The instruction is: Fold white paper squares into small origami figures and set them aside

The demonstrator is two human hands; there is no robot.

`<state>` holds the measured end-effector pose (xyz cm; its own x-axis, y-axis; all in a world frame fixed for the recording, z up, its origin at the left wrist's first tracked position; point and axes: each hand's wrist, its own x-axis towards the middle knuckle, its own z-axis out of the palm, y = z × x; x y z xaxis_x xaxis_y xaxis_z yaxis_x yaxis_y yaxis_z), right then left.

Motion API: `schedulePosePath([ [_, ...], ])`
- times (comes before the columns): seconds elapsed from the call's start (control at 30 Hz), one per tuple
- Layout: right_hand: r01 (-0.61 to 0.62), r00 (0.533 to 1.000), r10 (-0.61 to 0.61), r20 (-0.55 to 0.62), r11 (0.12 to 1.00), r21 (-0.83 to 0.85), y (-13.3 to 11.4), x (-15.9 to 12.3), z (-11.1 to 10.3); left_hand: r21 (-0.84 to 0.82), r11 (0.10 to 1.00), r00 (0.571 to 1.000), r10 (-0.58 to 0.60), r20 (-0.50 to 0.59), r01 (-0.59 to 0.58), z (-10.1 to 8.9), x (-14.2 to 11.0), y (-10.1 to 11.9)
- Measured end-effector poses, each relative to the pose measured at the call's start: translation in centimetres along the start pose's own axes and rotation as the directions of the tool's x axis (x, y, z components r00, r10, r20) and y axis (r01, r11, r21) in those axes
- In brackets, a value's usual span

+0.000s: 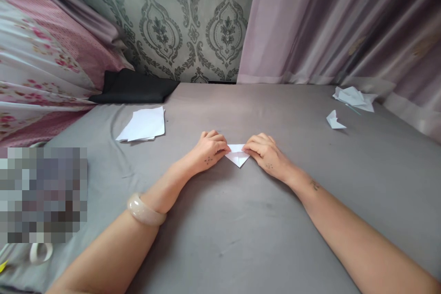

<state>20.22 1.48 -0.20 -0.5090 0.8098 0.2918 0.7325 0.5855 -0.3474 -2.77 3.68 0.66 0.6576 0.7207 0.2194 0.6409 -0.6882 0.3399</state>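
Head view: folded paper (238,155) between both hands' fingers (225,148), pinched at its corners.

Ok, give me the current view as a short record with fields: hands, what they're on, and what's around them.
left hand: fingers at the left corner of the folded paper
right hand: fingers at its right corner
paper state: white, creased, one point towards the wearer
left side: loose white sheets, black cloth behind them
right side: small folded piece, pile of white papers beyond it
near left edge: white ring, blurred-out patch
surface: grey cloth
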Motion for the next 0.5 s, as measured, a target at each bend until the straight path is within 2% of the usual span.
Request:
schedulePosePath([
  [0.3, 0.109, 0.993, -0.099, 0.056, 0.966, -0.233, -1.3, -0.8, -0.7, 0.152, 0.971, 0.983, 0.182, 0.034, -0.185, -0.3, -0.4, 0.3],
  [0.5, 0.091, 0.995, -0.075, 0.061, 0.945, -0.313, -2.0, -1.1, -0.9, 0.24, 0.938, 0.968, 0.239, 0.082, -0.252, -0.7, -0.8, 0.8],
])
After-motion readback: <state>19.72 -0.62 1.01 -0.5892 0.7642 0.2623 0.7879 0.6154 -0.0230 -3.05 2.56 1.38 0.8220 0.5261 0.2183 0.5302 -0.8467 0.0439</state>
